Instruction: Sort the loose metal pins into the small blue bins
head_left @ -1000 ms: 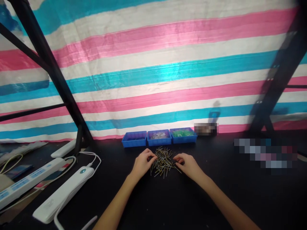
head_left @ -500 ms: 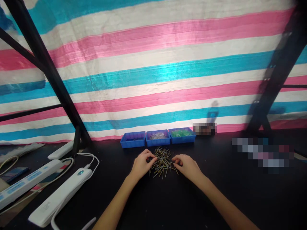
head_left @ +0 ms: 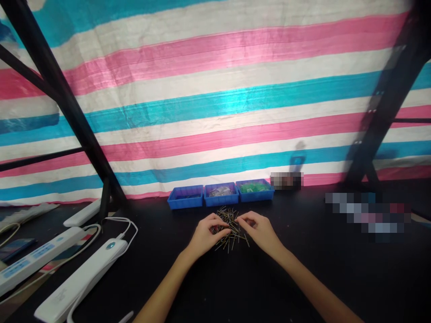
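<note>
1. Head view: a loose pile of thin metal rods (head_left: 233, 237) lies mid-scene on the black surface (head_left: 235, 289), between both hands.
2. Left hand (head_left: 208, 233): at the pile's left side, grip slightly parted between thumb and forefinger; whether it has hold of a rod, I cannot tell.
3. Right hand (head_left: 260, 229): at the pile's right side, thumb and fingertips close together; what that grip holds, if anything, I cannot tell.
4. Just on the pile's far side, three blue bins (head_left: 221, 199) stand in a row, the right one with green pieces.
</note>
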A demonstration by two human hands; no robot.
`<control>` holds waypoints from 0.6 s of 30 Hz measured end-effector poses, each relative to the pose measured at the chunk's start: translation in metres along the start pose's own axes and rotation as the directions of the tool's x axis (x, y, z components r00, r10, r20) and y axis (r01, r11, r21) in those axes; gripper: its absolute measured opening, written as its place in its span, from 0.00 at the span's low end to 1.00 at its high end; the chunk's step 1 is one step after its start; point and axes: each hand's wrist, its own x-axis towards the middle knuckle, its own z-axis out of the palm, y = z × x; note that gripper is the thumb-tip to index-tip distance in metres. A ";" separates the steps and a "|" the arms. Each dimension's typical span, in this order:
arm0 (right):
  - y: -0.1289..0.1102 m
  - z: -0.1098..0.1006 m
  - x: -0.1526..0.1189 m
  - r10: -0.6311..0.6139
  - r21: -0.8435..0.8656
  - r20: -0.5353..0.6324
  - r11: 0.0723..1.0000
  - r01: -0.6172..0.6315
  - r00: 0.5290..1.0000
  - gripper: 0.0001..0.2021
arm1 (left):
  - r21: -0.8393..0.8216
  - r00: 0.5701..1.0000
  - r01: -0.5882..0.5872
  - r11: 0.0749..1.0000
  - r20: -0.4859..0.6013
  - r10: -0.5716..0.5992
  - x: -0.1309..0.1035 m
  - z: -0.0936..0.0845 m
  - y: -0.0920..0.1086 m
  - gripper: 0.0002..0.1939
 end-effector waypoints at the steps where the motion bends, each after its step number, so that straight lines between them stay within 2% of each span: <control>1: -0.001 0.001 0.000 -0.005 0.038 0.000 0.999 0.005 1.000 0.13 | -0.017 1.000 0.001 1.000 0.015 -0.001 0.000 0.001 0.002 0.14; 5: -0.003 0.004 0.000 0.011 0.175 0.040 0.984 -0.018 0.999 0.11 | -0.074 0.998 0.011 0.997 0.062 -0.006 -0.001 0.003 0.007 0.13; 8: -0.004 0.006 -0.001 0.028 0.250 0.085 0.967 -0.048 0.996 0.11 | -0.114 0.998 0.017 0.993 0.054 -0.010 -0.001 0.005 0.008 0.12; 13: -0.004 0.007 -0.002 0.025 0.254 0.105 0.966 -0.051 0.994 0.10 | -0.161 1.000 0.024 0.987 0.006 -0.023 0.000 0.005 0.006 0.12; 18: -0.002 0.009 -0.002 0.023 0.335 0.108 0.941 -0.058 0.994 0.12 | -0.149 0.999 0.043 0.988 0.001 -0.043 0.000 0.006 0.005 0.12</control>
